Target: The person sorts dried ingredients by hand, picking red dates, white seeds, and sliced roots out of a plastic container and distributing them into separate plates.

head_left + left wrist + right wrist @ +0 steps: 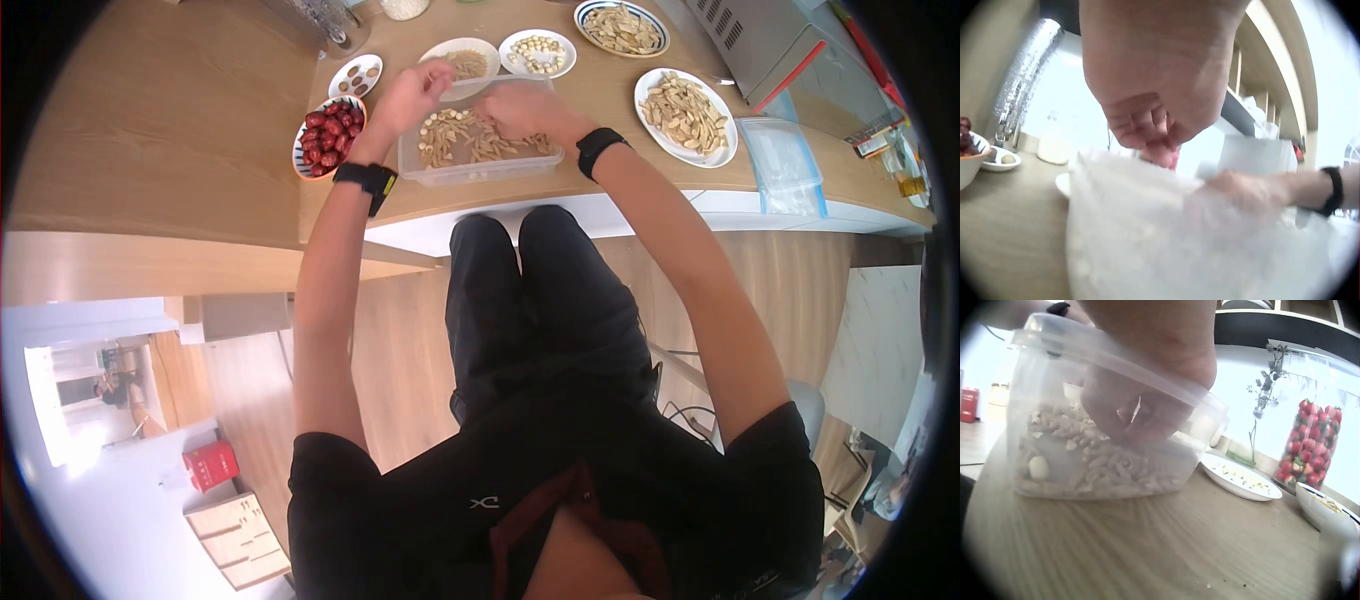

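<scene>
A translucent plastic box (478, 174) stands at the table's near edge, holding pale dried strips (440, 152) and round cream seeds (455, 115). My right hand (520, 108) reaches down inside it, fingers low among the pieces; through the cloudy wall in the right wrist view, I cannot tell whether they grip any. Above the box's far left side hovers my left hand (415, 92), its fingers (1138, 125) curled in towards the thumb. Nothing shows between them. Just behind the box, a white plate (432, 52) of strips is partly hidden by this hand.
At the left are a bowl (298, 148) of red dates (325, 140) and a small plate (340, 82). A plate (507, 55) of cream seeds stands behind. Two plates of dried slices, one blue-rimmed (585, 35), one white (700, 161), lie rightward near a clear bag (785, 165).
</scene>
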Demonstrator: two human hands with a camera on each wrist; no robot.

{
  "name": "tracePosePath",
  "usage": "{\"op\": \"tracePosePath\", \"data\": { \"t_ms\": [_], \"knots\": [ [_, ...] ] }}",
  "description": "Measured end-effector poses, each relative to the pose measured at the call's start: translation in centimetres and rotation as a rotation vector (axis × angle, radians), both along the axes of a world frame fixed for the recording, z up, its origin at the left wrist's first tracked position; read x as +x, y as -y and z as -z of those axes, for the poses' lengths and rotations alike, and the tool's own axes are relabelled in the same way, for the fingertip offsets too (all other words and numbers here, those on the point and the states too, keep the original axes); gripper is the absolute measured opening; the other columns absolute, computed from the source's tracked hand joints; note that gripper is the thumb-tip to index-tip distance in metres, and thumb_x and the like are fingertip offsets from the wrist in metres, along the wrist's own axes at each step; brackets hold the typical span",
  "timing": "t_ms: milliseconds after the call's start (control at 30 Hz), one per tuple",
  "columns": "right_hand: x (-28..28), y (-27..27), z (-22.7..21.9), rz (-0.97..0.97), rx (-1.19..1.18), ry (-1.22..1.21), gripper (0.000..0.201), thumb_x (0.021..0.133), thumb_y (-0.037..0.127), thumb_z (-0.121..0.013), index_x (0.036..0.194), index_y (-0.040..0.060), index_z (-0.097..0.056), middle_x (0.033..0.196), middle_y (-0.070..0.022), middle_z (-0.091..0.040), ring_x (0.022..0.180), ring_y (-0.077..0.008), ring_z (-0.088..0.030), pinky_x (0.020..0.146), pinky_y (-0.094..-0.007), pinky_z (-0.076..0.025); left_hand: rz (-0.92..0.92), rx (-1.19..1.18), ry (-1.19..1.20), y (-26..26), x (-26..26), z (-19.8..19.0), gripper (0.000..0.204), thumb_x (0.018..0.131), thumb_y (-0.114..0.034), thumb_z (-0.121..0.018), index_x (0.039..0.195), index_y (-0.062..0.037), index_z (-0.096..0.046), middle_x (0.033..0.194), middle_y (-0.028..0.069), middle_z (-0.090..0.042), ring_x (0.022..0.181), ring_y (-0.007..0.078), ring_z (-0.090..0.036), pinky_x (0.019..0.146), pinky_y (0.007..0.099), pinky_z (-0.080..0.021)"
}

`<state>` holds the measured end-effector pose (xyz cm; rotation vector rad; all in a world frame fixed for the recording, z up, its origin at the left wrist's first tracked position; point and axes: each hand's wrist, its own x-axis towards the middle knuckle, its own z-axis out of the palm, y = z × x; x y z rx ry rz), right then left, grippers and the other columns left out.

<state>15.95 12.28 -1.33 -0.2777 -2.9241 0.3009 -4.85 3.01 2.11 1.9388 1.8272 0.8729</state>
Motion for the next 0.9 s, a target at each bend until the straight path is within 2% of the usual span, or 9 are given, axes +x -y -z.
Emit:
{"op": "tracePosePath", "data": {
  "t_ms": [100,133,233,333,567,600,667,800,900],
  "knots": [
    [-0.9,-0.2,0.6,-0.042,-0.043,0.010,0.011,0.071,0.005,-0.061,0.082,0.0054,-0.062,0.078,-0.0150,-0.066,0.081,-0.0363,-0.065,0.065,-0.0471,-0.049,0.020,-0.164,-0.062,3.2,0.5,1.5,0.018,0.093,-0.012,-0.060,0.109,-0.0034,-0.064,0.085,0.0066,-0.068,0.074,0.0109,-0.062,0.065,0.0276,-0.049],
    [-0.8,0.0,0.5,-0.028,-0.079,-0.054,0.014,0.071,0.004,-0.060,0.084,0.0055,-0.061,0.078,-0.0146,-0.066,0.079,-0.0364,-0.064,0.065,-0.0467,-0.049,-0.019,-0.102,-0.134,4.1,1.0,2.1,0.015,0.088,-0.014,-0.059,0.099,-0.0065,-0.066,0.084,0.0144,-0.069,0.080,0.0255,-0.068,0.070,0.0384,-0.052],
    [-0.6,0.1,-0.6,0.015,-0.157,-0.082,0.016,0.073,0.005,-0.060,0.089,0.0064,-0.060,0.078,-0.0132,-0.066,0.076,-0.0341,-0.064,0.066,-0.0437,-0.050,-0.006,0.031,-0.425,4.8,1.9,2.6,0.015,0.084,-0.012,-0.059,0.097,-0.0086,-0.067,0.085,0.0154,-0.069,0.084,0.0314,-0.066,0.073,0.0433,-0.051],
    [-0.6,-0.1,-1.3,0.030,-0.341,-0.148,0.015,0.078,0.008,-0.063,0.093,0.0077,-0.061,0.080,-0.0113,-0.067,0.075,-0.0286,-0.064,0.068,-0.0381,-0.050,0.000,-0.128,-0.560,4.5,1.8,2.6,0.017,0.081,-0.010,-0.058,0.095,-0.0110,-0.067,0.087,0.0155,-0.068,0.087,0.0341,-0.065,0.075,0.0471,-0.050],
    [-3.5,-2.6,-3.4,0.168,-0.757,-0.464,0.011,0.087,0.007,-0.062,0.097,0.0026,-0.061,0.079,-0.0044,-0.067,0.073,-0.0135,-0.061,0.067,-0.0289,-0.050,0.021,-0.057,-0.541,4.6,1.8,3.0,0.014,0.085,-0.010,-0.057,0.095,-0.0098,-0.066,0.086,0.0134,-0.069,0.088,0.0350,-0.064,0.076,0.0462,-0.049],
    [-4.0,-1.9,-3.2,0.165,-0.753,-0.462,0.011,0.087,0.007,-0.062,0.097,0.0026,-0.061,0.079,-0.0044,-0.067,0.073,-0.0135,-0.061,0.067,-0.0289,-0.050,0.006,-0.099,-0.541,4.5,2.0,2.9,0.018,0.080,-0.006,-0.059,0.096,-0.0091,-0.067,0.088,0.0141,-0.069,0.091,0.0344,-0.064,0.078,0.0454,-0.049],
    [-4.3,0.0,-2.0,-0.017,0.163,0.262,0.031,0.075,0.026,-0.067,0.103,0.0139,-0.073,0.093,-0.0168,-0.070,0.084,-0.0304,-0.068,0.074,-0.0412,-0.053,-0.013,-0.139,-0.540,4.5,2.2,2.8,0.023,0.076,-0.002,-0.061,0.097,-0.0084,-0.067,0.090,0.0148,-0.068,0.095,0.0338,-0.064,0.081,0.0446,-0.049],
    [-1.0,-1.3,-1.3,-0.036,-0.196,0.039,0.049,0.075,0.027,-0.069,0.119,0.0064,-0.064,0.105,-0.0224,-0.067,0.094,-0.0308,-0.066,0.079,-0.0381,-0.051,-0.016,-0.123,-0.498,4.4,2.0,3.1,0.026,0.075,0.001,-0.062,0.098,-0.0081,-0.068,0.096,0.0157,-0.069,0.100,0.0334,-0.064,0.085,0.0444,-0.049],
    [-2.1,-1.4,-2.0,0.034,-0.323,-0.202,0.028,0.082,0.018,-0.064,0.108,0.0086,-0.064,0.092,-0.0141,-0.068,0.083,-0.0282,-0.066,0.075,-0.0358,-0.051,-0.006,-0.095,-0.532,4.3,2.0,3.3,0.022,0.080,-0.003,-0.061,0.100,-0.0072,-0.068,0.097,0.0155,-0.069,0.099,0.0348,-0.063,0.085,0.0454,-0.049]
  ]
}}
